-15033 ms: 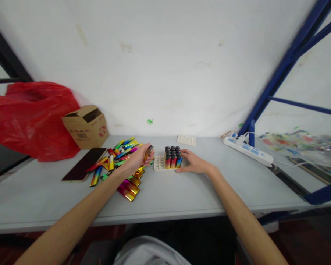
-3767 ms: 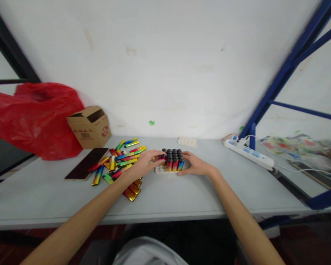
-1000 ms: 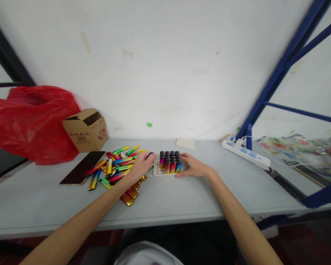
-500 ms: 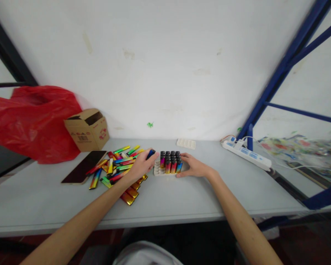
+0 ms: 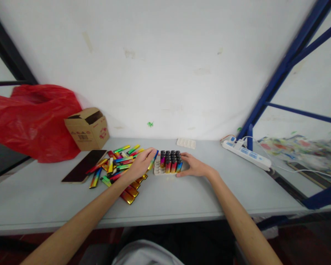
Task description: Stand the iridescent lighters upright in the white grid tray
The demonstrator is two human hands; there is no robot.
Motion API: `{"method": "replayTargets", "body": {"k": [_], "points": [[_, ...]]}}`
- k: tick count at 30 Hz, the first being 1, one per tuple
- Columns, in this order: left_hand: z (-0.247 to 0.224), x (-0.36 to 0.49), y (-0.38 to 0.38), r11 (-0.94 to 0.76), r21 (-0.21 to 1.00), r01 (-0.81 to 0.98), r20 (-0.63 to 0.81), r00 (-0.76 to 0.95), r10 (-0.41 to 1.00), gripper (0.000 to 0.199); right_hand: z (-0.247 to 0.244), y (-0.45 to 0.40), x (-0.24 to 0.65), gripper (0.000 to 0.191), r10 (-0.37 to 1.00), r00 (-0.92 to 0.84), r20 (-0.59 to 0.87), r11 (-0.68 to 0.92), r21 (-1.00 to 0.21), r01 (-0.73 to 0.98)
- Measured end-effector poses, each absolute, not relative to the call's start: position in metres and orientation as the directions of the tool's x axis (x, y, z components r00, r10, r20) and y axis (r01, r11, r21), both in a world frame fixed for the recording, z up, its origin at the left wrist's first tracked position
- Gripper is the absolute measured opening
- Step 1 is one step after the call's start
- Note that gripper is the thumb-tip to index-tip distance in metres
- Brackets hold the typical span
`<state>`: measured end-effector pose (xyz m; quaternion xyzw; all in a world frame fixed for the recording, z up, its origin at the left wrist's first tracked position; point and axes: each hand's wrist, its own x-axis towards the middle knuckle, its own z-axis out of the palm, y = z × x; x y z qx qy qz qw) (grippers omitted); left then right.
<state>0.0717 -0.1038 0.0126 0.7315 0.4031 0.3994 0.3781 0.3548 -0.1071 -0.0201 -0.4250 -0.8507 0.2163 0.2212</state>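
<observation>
A white tray (image 5: 159, 170) with round holes sits on the table, its left columns bare. Several lighters (image 5: 173, 162) with black tops and shiny multicoloured bodies stand upright in its right part. My left hand (image 5: 141, 162) is closed on a lighter (image 5: 153, 160), blue at the top and yellow lower down, tilted just left of the tray. Around that hand lies a loose pile of shiny lighters (image 5: 124, 167), partly hidden by my forearm. My right hand (image 5: 194, 165) rests at the tray's right side, thumb and fingers apart around its edge and the outer lighters.
A dark flat phone-like slab (image 5: 82, 167) lies left of the pile. Behind it stand an open cardboard box (image 5: 88, 129) and a red plastic bag (image 5: 38, 121). Another white tray (image 5: 186, 143) lies near the wall. A power strip (image 5: 248, 154) runs along the right by a blue frame (image 5: 281, 77).
The lighter in my left hand has turned, so that its blue and yellow body now shows beside the tray. My right hand stays at the tray.
</observation>
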Motion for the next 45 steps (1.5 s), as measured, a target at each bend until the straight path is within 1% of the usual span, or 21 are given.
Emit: {"method": "replayTargets", "body": {"k": [2,4,10,16,23,27,32,35,38,40,43,45], "points": [[0.016,0.069,-0.101,-0.522,0.778,0.349,0.414,0.340,0.844,0.039,-0.020,-0.107,0.355,0.084,0.818,-0.542,0.195,0.546,-0.559,0.624],[0.019,0.067,-0.099,-0.587,0.713,0.383,0.474,0.355,0.806,0.041,-0.020,-0.107,0.355,0.084,0.817,-0.544,0.192,0.547,-0.558,0.624],[0.018,0.065,-0.100,-0.631,0.714,0.303,0.446,0.497,0.744,0.032,-0.020,-0.107,0.355,0.086,0.818,-0.543,0.189,0.545,-0.553,0.630],[0.014,0.064,-0.104,-0.749,0.563,0.349,0.466,0.615,0.636,0.031,-0.019,-0.108,0.354,0.084,0.820,-0.539,0.192,0.543,-0.558,0.627],[0.012,0.065,-0.105,-0.729,0.564,0.386,0.411,0.635,0.654,0.037,-0.018,-0.109,0.353,0.084,0.819,-0.542,0.188,0.541,-0.567,0.621],[0.009,0.066,-0.103,-0.715,0.551,0.431,0.408,0.608,0.681,0.043,-0.018,-0.108,0.353,0.082,0.817,-0.542,0.196,0.545,-0.570,0.615],[0.011,0.061,-0.098,-0.699,0.601,0.389,0.379,0.631,0.677,0.041,-0.017,-0.108,0.353,0.084,0.820,-0.544,0.178,0.540,-0.556,0.632],[0.010,0.061,-0.100,-0.718,0.571,0.399,0.373,0.652,0.660,0.041,-0.017,-0.109,0.353,0.085,0.820,-0.545,0.175,0.540,-0.553,0.634],[0.010,0.063,-0.104,-0.731,0.521,0.441,0.388,0.641,0.662,0.046,-0.018,-0.109,0.353,0.084,0.819,-0.543,0.185,0.544,-0.554,0.630],[0.013,0.062,-0.104,-0.717,0.493,0.493,0.416,0.591,0.692,0.049,-0.018,-0.108,0.353,0.084,0.821,-0.538,0.189,0.543,-0.551,0.634],[0.021,0.047,-0.091,-0.630,0.451,0.632,0.514,0.393,0.762,0.047,-0.019,-0.108,0.354,0.085,0.824,-0.534,0.191,0.540,-0.550,0.637],[0.025,0.026,-0.072,-0.541,0.388,0.746,0.525,0.304,0.795,0.045,-0.019,-0.108,0.354,0.085,0.820,-0.539,0.193,0.544,-0.557,0.628]]}}
